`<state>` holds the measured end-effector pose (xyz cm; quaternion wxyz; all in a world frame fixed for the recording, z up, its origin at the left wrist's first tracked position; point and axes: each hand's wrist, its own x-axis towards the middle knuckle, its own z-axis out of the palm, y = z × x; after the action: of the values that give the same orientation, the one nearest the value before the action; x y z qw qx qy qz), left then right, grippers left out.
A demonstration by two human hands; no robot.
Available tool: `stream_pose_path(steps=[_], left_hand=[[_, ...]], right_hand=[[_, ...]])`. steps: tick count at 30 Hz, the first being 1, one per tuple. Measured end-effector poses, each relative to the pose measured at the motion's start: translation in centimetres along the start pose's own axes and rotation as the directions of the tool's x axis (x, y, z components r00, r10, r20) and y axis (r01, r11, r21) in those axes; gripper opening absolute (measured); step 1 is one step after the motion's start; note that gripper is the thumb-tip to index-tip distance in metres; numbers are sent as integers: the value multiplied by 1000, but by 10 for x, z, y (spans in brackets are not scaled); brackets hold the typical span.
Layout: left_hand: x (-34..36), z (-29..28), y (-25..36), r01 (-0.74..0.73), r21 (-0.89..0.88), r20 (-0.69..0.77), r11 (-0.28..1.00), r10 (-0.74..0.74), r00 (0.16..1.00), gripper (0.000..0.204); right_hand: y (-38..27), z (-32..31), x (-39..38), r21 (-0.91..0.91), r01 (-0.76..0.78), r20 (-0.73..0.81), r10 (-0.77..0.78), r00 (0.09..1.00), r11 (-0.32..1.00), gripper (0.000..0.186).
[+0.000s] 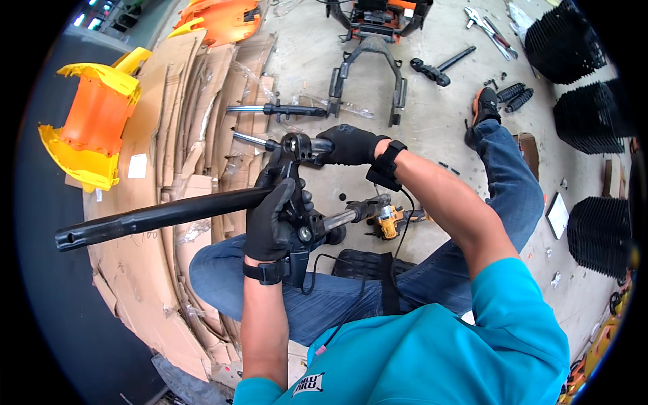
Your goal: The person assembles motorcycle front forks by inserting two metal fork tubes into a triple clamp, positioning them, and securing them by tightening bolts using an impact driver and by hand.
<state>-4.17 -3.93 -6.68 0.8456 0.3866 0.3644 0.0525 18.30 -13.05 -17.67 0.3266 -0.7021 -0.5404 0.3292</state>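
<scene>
A black steering stem with a fork clamp [169,214] lies across my lap, its long tube pointing left. My left hand [268,226], in a black glove, is wrapped round the stem where it meets the clamp. At the clamp's far end, my right hand [352,145], also gloved, closes round a metallic fork tube [322,146]. Its fingertips are partly hidden. Another metallic tube [339,220] sits at the clamp's near end and points right. Beyond the clamp, a fork leg's silver rod [251,138] shows partly. A yellow-and-black power tool [389,222] lies right of the near tube.
Flattened cardboard [145,270] lies left, with an orange-and-yellow plastic panel [98,125]. A separate fork leg [293,110] lies ahead, near a black frame [368,57]. Another stem [445,65], wrenches [487,30] and two shock absorbers [516,96] lie ahead right. Black ribbed stacks [597,236] line the right.
</scene>
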Motion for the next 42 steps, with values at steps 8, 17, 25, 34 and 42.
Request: stream_pose_path(steps=[8, 17, 25, 34, 42], left_hand=[[5, -5, -10, 73, -72, 3, 995, -73, 997, 23], [1, 1, -3, 72, -103, -34, 992, -76, 997, 21], [3, -9, -7, 34, -25, -12, 999, -34, 999, 26], [14, -19, -8, 20, -25, -18, 999, -21, 1000, 29], [17, -25, -10, -81, 75, -71, 994, 86, 994, 28]], right_hand=[[-8, -4, -12, 106, -170, 124, 157, 980, 980, 33], [36, 10, -27, -128, -253, 195, 274, 942, 959, 30], [151, 17, -83, -555, -203, -12, 236, 972, 807, 21], [195, 63, -148, -780, -239, -37, 339, 940, 579, 7], [208, 88, -143, -811, -264, -89, 336, 938, 522, 11]])
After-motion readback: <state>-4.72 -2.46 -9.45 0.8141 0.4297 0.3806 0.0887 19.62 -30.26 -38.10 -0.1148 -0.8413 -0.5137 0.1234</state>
